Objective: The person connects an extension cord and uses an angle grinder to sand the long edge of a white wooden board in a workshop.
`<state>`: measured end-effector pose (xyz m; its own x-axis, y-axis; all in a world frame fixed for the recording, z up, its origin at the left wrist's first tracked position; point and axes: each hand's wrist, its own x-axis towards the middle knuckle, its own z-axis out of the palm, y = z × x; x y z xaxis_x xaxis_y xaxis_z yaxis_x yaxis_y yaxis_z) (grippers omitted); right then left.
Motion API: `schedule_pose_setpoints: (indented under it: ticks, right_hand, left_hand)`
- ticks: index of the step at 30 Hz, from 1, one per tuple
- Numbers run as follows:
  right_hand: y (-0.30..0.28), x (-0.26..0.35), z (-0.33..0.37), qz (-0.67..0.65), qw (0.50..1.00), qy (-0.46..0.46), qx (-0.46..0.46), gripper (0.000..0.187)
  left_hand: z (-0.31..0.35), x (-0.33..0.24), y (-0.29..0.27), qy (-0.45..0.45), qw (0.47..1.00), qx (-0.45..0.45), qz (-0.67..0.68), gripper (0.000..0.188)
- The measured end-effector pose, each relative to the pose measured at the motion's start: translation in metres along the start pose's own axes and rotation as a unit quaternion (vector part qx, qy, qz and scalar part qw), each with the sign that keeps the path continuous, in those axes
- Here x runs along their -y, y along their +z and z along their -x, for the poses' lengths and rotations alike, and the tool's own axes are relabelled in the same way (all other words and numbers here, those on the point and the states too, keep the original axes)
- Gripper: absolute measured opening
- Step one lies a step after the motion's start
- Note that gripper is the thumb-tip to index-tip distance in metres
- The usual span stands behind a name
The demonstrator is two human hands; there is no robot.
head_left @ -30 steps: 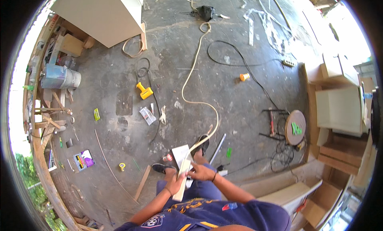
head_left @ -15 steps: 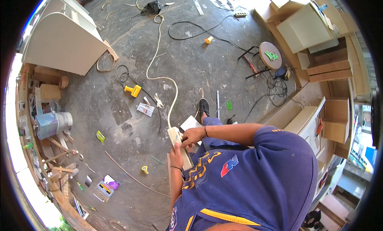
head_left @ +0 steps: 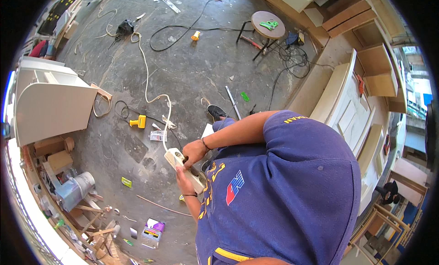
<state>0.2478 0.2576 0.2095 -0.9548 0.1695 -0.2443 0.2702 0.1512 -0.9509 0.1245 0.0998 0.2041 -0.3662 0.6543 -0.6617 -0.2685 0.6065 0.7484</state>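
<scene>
Two bare hands work close against the front of the dark blue shirt (head_left: 283, 187), which now fills much more of the lower right than it did a second ago. The left hand (head_left: 184, 182) is curled around the near side of a pale power strip (head_left: 195, 175), holding it tilted just in front of the chest. The right hand (head_left: 195, 150) has bent fingers down on the strip's upper face; whether it pinches anything small there, I cannot tell. Round sockets now show plainly along the strip, where the earliest view gave only a plain pale surface, so the hands seem to be busy at its socketed face.

Beyond, one dark shoe (head_left: 216, 112) stands on the floor, and the pale cord (head_left: 169, 114) runs from the strip's far end. A yellow tool (head_left: 138, 122) and a clear packet (head_left: 158, 135) still lie near that cord. Farther off, the round stool (head_left: 275, 34) with green clamps (head_left: 269, 25) on it has swung toward the upper middle as the view turned; that looks like head movement, leaving the work unaffected.
</scene>
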Motion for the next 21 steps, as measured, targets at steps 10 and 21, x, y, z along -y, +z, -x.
schedule_pose_setpoints:
  ticks: [10, 21]
  right_hand:
    - [-0.041, -0.027, 0.044, -0.024, 0.997, -0.010, -0.070, 0.044]
    - [-0.157, -0.163, 0.343, 0.353, 0.603, 0.565, -0.438, 0.023]
  left_hand:
    - [-0.022, -0.062, 0.033, -0.053, 0.992, 0.102, 0.053, 0.057]
    - [0.010, -0.050, -0.141, -0.056, 0.993, -0.033, 0.099, 0.065]
